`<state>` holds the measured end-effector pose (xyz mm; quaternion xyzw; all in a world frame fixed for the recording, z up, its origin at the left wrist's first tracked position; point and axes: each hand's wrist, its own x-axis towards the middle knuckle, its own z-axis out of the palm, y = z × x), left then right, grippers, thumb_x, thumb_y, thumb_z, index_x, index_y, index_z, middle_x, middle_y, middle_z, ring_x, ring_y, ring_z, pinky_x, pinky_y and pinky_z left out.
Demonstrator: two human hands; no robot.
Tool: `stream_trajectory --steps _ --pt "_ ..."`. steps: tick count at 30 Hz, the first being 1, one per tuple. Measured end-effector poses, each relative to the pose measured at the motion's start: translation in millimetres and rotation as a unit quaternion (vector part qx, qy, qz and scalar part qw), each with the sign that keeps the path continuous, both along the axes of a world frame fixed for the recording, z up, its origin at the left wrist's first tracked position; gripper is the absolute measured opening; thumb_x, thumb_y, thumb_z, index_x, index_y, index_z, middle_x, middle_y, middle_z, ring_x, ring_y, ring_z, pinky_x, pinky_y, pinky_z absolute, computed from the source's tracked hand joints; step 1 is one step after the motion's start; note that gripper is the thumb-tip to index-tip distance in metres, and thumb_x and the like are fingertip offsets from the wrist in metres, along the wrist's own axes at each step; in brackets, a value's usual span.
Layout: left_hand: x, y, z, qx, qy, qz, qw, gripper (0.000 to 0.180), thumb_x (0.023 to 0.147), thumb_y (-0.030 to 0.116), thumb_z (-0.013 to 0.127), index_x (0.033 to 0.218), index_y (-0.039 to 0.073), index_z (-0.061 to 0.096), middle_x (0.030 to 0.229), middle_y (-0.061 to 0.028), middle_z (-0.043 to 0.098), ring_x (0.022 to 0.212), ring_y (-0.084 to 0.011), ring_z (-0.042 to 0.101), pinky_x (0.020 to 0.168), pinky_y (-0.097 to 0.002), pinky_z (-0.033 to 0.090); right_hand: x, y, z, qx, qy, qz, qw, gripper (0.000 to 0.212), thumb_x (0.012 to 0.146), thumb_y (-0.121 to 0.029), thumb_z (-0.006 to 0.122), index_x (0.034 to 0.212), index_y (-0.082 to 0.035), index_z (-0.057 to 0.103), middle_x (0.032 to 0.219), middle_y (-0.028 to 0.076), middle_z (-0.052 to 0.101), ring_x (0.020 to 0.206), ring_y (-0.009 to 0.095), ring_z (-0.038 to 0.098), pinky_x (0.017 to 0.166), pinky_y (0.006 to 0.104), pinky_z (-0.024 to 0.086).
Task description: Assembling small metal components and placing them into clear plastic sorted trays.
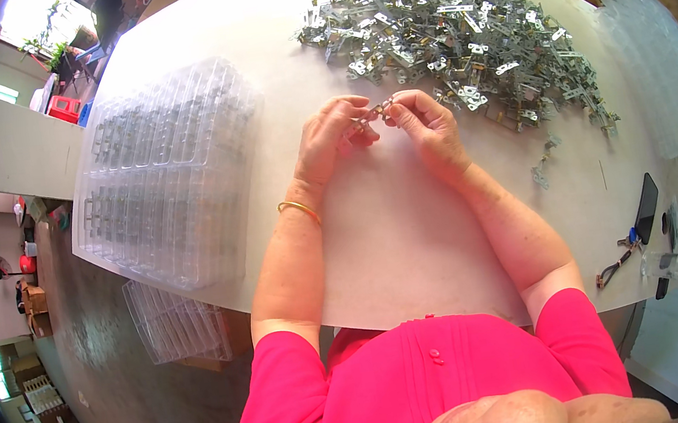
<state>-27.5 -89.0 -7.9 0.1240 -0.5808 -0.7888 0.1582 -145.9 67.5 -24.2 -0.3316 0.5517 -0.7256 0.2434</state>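
Note:
My left hand (pixel 330 140) and my right hand (pixel 431 131) meet over the middle of the white table (pixel 410 228). Between their fingertips is a small metal bracket (pixel 381 109) with a brassy spot, pinched from both sides. Its exact shape is partly hidden by the fingers. Just beyond and to the right lies a large heap of small metal brackets (pixel 453 34), silvery with some brassy bits. A few linked metal pieces (pixel 546 158) lie apart from the heap, nearer to me on the right.
Stacked clear plastic trays (pixel 171 174) holding rows of metal parts stand on the left. More clear trays (pixel 664 75) are piled at the far right. A phone (pixel 645 197) and keys (pixel 630 239) lie near the right edge. Below the table's left edge sits another clear tray (pixel 173 319).

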Motion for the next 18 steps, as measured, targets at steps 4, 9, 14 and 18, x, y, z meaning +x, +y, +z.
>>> stream_trajectory --steps 4,9,14,18 --pt "-4 -11 -7 0.109 0.107 0.0 0.988 0.043 0.099 0.026 0.041 0.122 -0.007 0.056 0.118 -0.0221 0.064 0.099 -0.0288 0.067 0.089 -0.0391 0.053 -2 -2 1 -0.04 -0.116 0.005 0.992 0.011 0.099 -0.013 0.06 0.103 -0.003 0.063 0.097 0.003 0.066 0.09 0.011 0.063 0.085 0.0263 0.051" --pt "-6 -5 -2 0.03 0.093 -0.01 0.995 0.042 0.094 0.011 0.05 0.133 -0.004 0.053 0.131 -0.0189 0.059 0.115 -0.0253 0.061 0.098 -0.0394 0.05 -5 -2 -1 -0.088 -0.254 0.011 0.963 0.011 0.099 -0.014 0.06 0.102 -0.004 0.063 0.099 0.004 0.066 0.091 0.013 0.064 0.091 0.0298 0.054" --pt "-8 0 -5 -0.001 0.086 -0.003 0.996 0.039 0.1 0.019 0.056 0.134 0.0 0.054 0.132 -0.0167 0.059 0.12 -0.0214 0.058 0.1 -0.038 0.048 -5 -3 -3 -0.078 -0.258 0.03 0.963 0.011 0.099 -0.014 0.06 0.102 -0.004 0.063 0.099 0.004 0.066 0.092 0.014 0.064 0.091 0.03 0.053" --pt "-8 -4 -13 -0.01 0.082 0.023 0.996 0.036 0.102 0.022 0.054 0.129 -0.001 0.057 0.123 -0.0148 0.064 0.113 -0.0211 0.062 0.099 -0.0377 0.049 2 -6 -6 -0.032 -0.171 -0.009 0.985 0.014 0.099 -0.017 0.06 0.102 -0.003 0.062 0.097 0.003 0.065 0.092 0.014 0.064 0.089 0.0285 0.052"
